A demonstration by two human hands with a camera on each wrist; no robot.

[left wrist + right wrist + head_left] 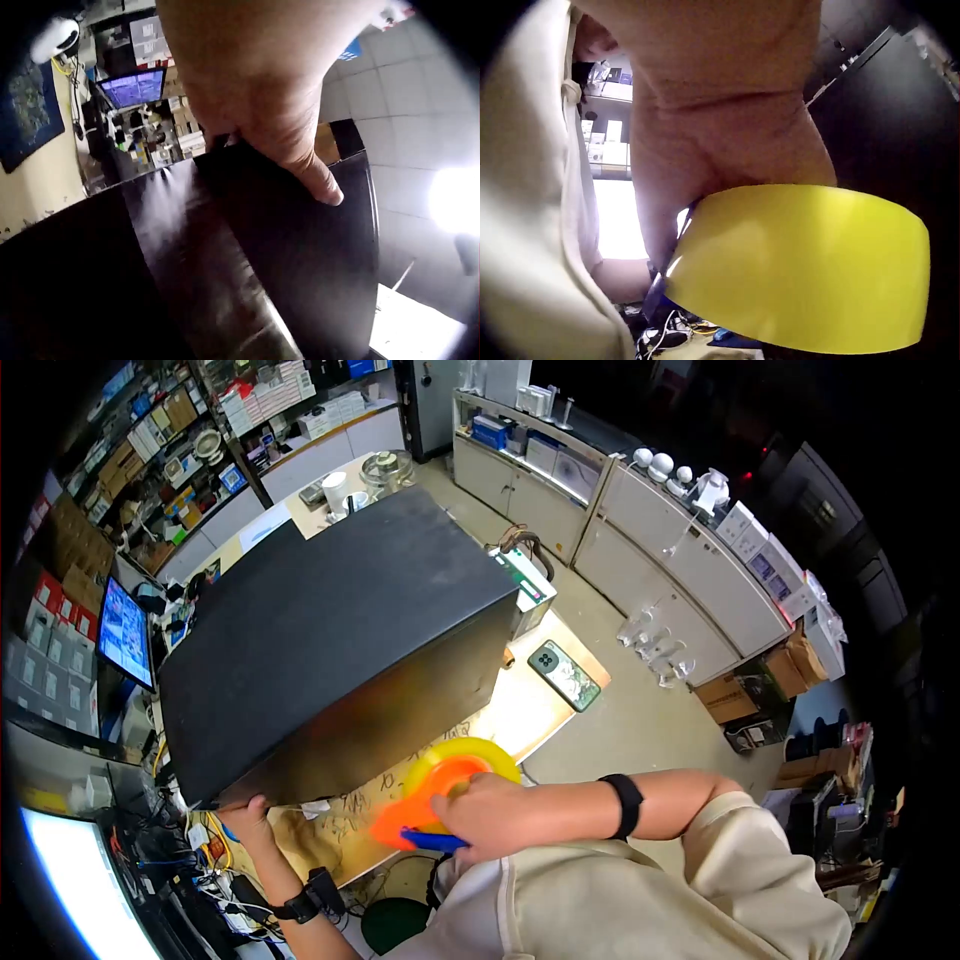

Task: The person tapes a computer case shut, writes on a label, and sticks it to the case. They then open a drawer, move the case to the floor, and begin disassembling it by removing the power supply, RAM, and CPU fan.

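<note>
A large black box [340, 570] stands tilted in the head view, its dark top facing up. At its near left bottom corner, my left hand [245, 820] grips the edge. The left wrist view shows the thumb [326, 187] flat on a black face, the other fingers hidden beyond the edge. A shiny strip of tape [214, 262] runs across that face. My right hand [492, 815] holds an orange and blue tape dispenser [418, 810] in front of the box. Its wide yellow tape roll [802, 270] fills the lower right wrist view.
Under the box is a wooden tabletop [365, 810] with handwriting on it. A phone [565, 675] lies at the table's right end. Tangled cables [215, 855] and a lit monitor [75, 880] are at the near left. Cups [336, 490] stand behind the box.
</note>
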